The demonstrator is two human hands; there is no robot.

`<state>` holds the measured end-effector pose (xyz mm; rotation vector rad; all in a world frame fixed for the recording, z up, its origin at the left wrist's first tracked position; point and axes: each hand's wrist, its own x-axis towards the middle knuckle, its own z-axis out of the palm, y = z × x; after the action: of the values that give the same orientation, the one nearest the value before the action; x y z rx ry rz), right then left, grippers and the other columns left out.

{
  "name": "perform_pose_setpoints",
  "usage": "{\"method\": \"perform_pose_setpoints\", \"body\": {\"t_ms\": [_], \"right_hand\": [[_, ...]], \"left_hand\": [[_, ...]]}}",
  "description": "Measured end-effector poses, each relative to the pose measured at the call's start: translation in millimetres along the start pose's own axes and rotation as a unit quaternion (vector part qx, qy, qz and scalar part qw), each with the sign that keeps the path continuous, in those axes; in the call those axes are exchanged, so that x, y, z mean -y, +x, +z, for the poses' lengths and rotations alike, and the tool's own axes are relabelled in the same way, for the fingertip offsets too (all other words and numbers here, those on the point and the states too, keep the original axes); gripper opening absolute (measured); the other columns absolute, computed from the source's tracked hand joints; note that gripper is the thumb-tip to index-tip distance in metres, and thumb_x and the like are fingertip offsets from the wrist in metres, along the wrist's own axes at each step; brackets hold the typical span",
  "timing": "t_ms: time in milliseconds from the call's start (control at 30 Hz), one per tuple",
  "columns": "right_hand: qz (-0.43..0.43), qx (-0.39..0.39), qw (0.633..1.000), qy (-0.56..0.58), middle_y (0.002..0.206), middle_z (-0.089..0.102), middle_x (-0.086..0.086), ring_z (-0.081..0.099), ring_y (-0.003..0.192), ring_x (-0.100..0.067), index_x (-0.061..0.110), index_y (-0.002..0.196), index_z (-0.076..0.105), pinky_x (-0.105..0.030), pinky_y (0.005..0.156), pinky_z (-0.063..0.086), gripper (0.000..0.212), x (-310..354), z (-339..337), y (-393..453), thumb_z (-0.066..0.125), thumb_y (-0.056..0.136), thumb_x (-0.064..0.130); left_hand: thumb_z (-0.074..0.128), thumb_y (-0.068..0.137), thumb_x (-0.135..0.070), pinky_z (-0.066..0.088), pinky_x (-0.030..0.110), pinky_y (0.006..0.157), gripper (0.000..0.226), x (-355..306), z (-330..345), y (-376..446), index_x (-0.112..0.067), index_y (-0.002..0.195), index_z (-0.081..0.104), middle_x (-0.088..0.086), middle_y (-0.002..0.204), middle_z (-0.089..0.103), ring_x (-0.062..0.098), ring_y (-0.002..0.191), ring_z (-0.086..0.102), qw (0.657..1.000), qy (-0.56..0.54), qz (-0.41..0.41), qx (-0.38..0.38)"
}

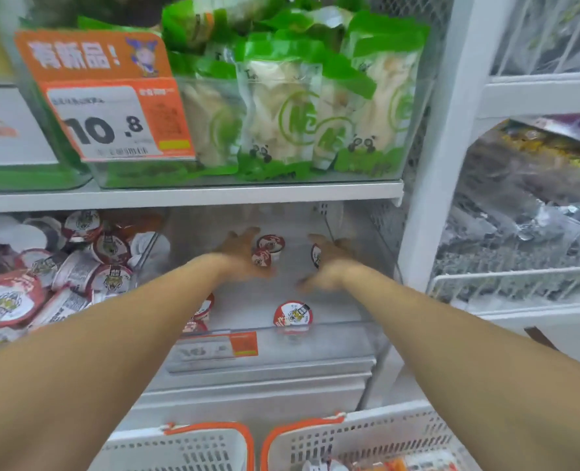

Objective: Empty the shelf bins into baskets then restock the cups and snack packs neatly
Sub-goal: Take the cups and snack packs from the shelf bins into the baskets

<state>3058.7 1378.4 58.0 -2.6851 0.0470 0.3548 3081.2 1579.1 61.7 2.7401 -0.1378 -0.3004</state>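
At the bottom edge of the frame I see two white baskets with orange handles: the left basket at bottom centre-left and the right basket at bottom centre-right, a few packets showing in the right one's lower corner.

Above them, in the middle of the frame, sits a clear bin on the lower shelf, with an orange-and-white price label on its front lip. Just behind that lip one red-and-white cup lies with its lid toward me. Two more cups are partly hidden behind my left forearm at the bin's left side.

Both of my arms reach into this bin. My left hand is spread, fingers straight and loose, gripping nothing; a pair of cups lies just right of it, touching or nearly so, though blur keeps me from telling which. My right hand is also released, fingers extended, with a single cup at its left edge; I cannot tell whether the fingers touch it.

At centre-left, the neighbouring bin holds a heap of cups lying at all angles.

On the upper shelf, top centre, a clear bin holds green snack packs standing upright. An orange price tag reading 10.8 hangs at upper left.

On the right side of the frame, a white wire rack holds silvery bags.
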Motion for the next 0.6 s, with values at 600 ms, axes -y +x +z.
{"method": "perform_pose_setpoints", "body": {"t_ms": [600], "right_hand": [[-0.044,0.11,0.989,0.089,0.119,0.057,0.0,0.069,0.084,-0.021,0.023,0.14,0.039,-0.036,0.065,0.063,0.067,21.1,-2.9,21.5,0.077,0.086,0.031]], "left_hand": [[0.079,0.079,-0.045,0.047,0.04,0.104,0.074,0.4,4.5,45.8,-0.033,0.142,0.044,-0.005,0.135,0.057,0.02,0.12,0.056,0.98,0.053,0.105,0.162]]}}
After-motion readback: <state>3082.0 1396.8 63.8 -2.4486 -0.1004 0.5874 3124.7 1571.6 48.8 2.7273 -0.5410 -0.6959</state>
